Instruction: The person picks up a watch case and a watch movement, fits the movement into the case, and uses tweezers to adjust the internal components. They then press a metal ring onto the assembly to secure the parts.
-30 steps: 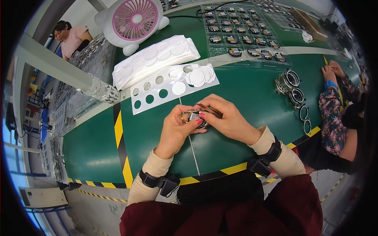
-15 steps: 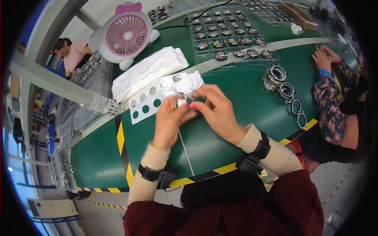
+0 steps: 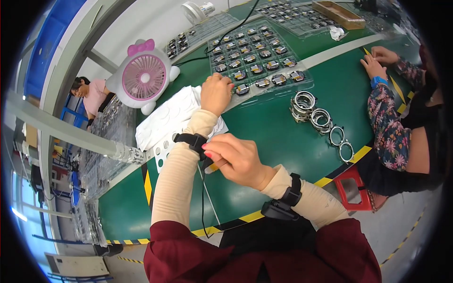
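Note:
My left hand point(image 3: 217, 95) reaches forward over the near left corner of a clear plastic tray point(image 3: 302, 85) filled with small round black-and-silver parts point(image 3: 256, 69). Its fingers are bent down at the tray, and whatever they grip is hidden. Closer to me, my right hand point(image 3: 238, 162) is closed in a pinch beside the left wrist strap; I cannot make out what sits between the fingertips. Under the left arm lie a white sheet with round holes point(image 3: 163, 151) and a stack of white sheets with round stickers point(image 3: 163, 120).
A pink and white fan point(image 3: 144, 78) stands behind the sheets. Several stacked metal rings point(image 3: 321, 120) lie to the right on the green table point(image 3: 273, 137). A co-worker's hands point(image 3: 375, 63) are at the far right. A brown box point(image 3: 339, 15) sits at the back.
Both hands were together over the holed sheet on a small silver round part. The left has moved forward to the tray; the right has drawn nearer to me. The view has shifted.

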The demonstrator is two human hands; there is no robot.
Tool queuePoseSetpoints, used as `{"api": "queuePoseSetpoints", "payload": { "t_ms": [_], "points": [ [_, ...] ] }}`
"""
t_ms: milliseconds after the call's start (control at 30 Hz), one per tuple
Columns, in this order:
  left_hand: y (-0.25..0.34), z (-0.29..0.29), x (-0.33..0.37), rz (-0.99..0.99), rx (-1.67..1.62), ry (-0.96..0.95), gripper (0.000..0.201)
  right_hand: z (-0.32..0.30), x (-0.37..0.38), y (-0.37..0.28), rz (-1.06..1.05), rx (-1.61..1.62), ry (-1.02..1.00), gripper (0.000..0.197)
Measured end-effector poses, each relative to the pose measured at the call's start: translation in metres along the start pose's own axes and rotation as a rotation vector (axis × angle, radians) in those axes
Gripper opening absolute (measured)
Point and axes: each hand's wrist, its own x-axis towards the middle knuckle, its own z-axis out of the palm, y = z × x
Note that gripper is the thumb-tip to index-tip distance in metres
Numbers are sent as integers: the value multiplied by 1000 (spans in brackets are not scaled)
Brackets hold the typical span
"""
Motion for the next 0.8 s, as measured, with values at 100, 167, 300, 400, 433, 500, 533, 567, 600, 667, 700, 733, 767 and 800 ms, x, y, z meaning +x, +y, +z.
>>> {"api": "queuePoseSetpoints", "payload": {
  "t_ms": [100, 167, 300, 400, 433, 500, 533, 567, 600, 667, 700, 733, 767, 800],
  "points": [
    [16, 14, 13, -89, -71, -263, 24, -11, -3, -15, 21, 52, -8, 15],
    [18, 18, 21, -134, -108, -389, 27, -21, -5, -27, 27, 75, -16, 14],
    [6, 16, 37, -268, -234, -603, 32, -59, -19, -38, 74, 25, -122, 13],
    [-3, 19, 39, -417, -385, -701, 37, -72, -24, -39, 180, -21, -152, 13],
    [-1, 19, 38, -411, -390, -697, 37, -74, -25, -39, 177, -29, -153, 13],
    [3, 18, 32, -325, -308, -588, 39, -76, -25, -38, 252, -43, -153, 11],
    [3, 16, 28, -285, -265, -532, 41, -75, -25, -38, 288, -48, -154, 11],
    [3, 14, 25, -286, -265, -525, 41, -74, -25, -38, 282, -48, -157, 11],
    [5, 8, 23, -326, -366, -414, 38, -72, -25, -38, 318, -25, -140, 12],
    [13, -8, 17, -402, -567, -187, 33, -71, -25, -41, 393, 20, -109, 14],
    [19, -20, 12, -404, -567, -181, 33, -73, -22, -44, 388, 20, -113, 14],
    [23, -34, 4, -549, -907, -263, 28, -76, -18, -48, 415, -30, -85, 14],
    [34, -53, -5, -687, -1247, -348, 22, -80, -14, -51, 443, -79, -53, 13],
    [49, -65, -19, -749, -1444, -355, 21, -82, -13, -50, 479, -130, -19, 13]
  ]
}}
